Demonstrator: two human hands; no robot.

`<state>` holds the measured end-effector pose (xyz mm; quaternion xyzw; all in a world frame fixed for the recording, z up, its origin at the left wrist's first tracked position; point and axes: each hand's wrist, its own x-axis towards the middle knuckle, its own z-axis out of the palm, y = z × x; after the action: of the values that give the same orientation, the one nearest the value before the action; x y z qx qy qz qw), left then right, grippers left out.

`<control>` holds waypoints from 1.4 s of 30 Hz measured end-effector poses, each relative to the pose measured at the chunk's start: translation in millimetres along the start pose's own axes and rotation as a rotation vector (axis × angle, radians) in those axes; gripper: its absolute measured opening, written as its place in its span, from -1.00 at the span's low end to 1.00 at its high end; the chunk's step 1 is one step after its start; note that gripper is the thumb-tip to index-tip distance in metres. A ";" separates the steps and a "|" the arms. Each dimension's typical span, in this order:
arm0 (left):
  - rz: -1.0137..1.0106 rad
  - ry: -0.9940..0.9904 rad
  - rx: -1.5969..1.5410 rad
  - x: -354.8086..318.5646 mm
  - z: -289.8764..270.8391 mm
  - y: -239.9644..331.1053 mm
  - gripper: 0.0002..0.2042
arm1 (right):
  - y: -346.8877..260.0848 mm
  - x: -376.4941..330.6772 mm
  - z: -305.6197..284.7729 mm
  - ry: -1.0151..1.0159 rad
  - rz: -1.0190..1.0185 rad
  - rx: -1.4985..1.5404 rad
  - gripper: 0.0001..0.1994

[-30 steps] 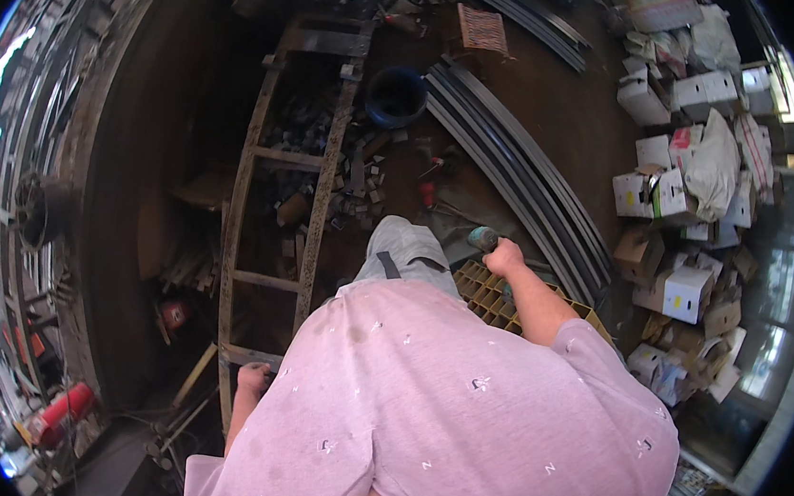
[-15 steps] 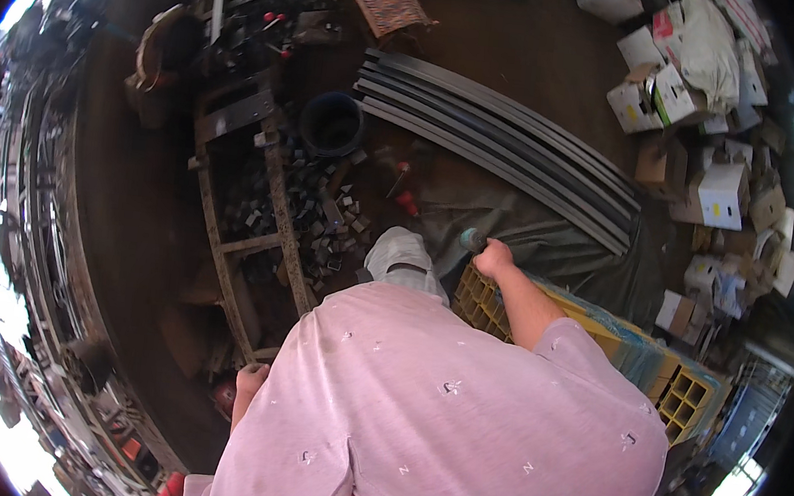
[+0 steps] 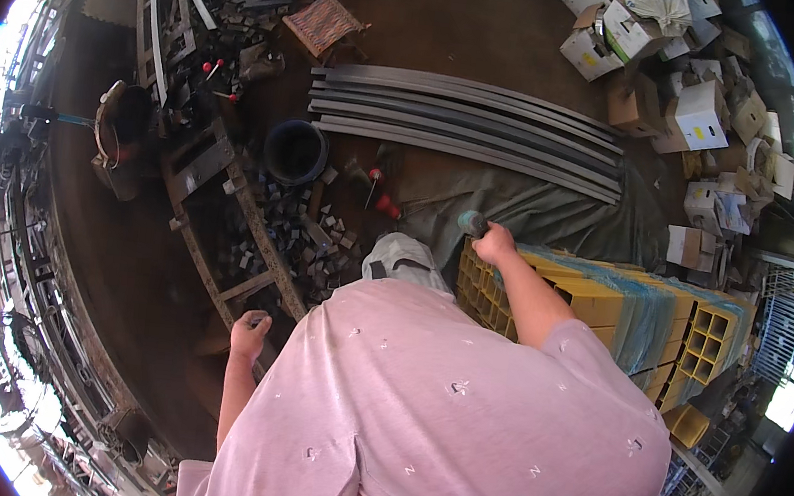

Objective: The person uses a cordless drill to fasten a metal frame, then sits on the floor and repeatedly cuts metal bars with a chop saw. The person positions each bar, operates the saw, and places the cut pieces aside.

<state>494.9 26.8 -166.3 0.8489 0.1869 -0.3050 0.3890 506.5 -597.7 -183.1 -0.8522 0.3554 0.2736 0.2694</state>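
Note:
My right hand (image 3: 493,244) is closed around a dark tool with a rounded teal end (image 3: 472,223). It is held out above the near end of a stack of yellow square tubes (image 3: 594,291). My left hand (image 3: 250,334) is raised beside the lower end of a rusty metal ladder-like frame (image 3: 265,231). Its fingers are curled around something small and dark, too small to name. Below me are my pink shirt (image 3: 460,388) and grey clothing (image 3: 404,258).
Cut metal pieces (image 3: 307,239) lie scattered near a dark bucket (image 3: 295,152). Long grey profiles (image 3: 467,121) lie on the floor beside a green tarp (image 3: 553,210). A woven-top stool (image 3: 325,23) stands farther off. Cardboard boxes (image 3: 701,115) are piled at right.
My left hand has risen from low beside the frame, showing more forearm. My right hand still grips the tool. The view has turned, bringing more yellow tubes into sight.

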 end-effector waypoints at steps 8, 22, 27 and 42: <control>-0.140 -0.080 0.164 -25.9 15.8 -123.1 -0.62 | 22.1 -21.5 -18.1 0.017 0.085 0.155 -0.58; -0.391 0.040 0.020 1.1 70.8 -77.1 -0.57 | 15.3 123.0 -61.8 -0.095 0.163 0.129 -0.72; -0.347 0.046 0.040 31.2 86.4 69.8 -0.58 | 55.3 221.6 -72.9 -0.193 0.186 -0.049 -0.70; -0.332 0.128 0.042 84.5 101.9 229.4 -0.61 | 14.3 344.0 -235.4 -0.153 0.270 0.028 -0.81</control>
<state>647.0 -189.3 -149.1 0.8321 0.3427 -0.3141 0.3026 766.0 -917.8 -247.2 -0.7697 0.4489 0.3663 0.2681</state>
